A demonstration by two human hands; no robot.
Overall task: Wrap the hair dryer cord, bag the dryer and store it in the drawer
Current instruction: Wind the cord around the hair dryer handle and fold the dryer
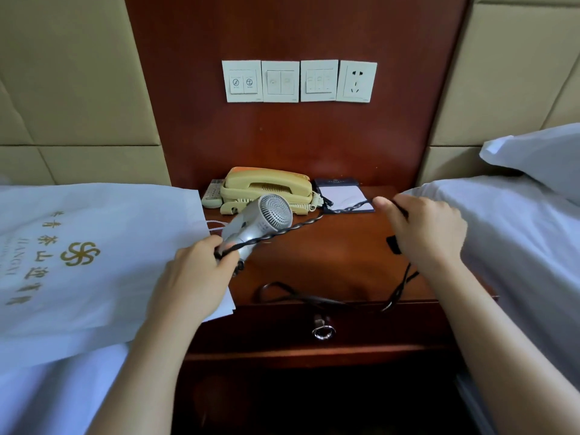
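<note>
A silver hair dryer (263, 219) is held above the wooden nightstand (329, 255), its grille facing me. My left hand (194, 277) grips its handle together with a strand of the black cord (292, 229). The cord stretches taut to my right hand (430, 233), which pinches it, then drops in a slack loop along the nightstand's front edge. A white bag (94, 246) with gold lettering lies on the left bed, touching my left hand. The drawer (320, 331) below is shut, with a metal knob.
A yellow telephone (266, 186), a remote control (213, 193) and a notepad (342, 194) sit at the back of the nightstand. Switches and a wall socket (357, 81) are on the wood panel above. Beds flank both sides, with a pillow (539, 158) at right.
</note>
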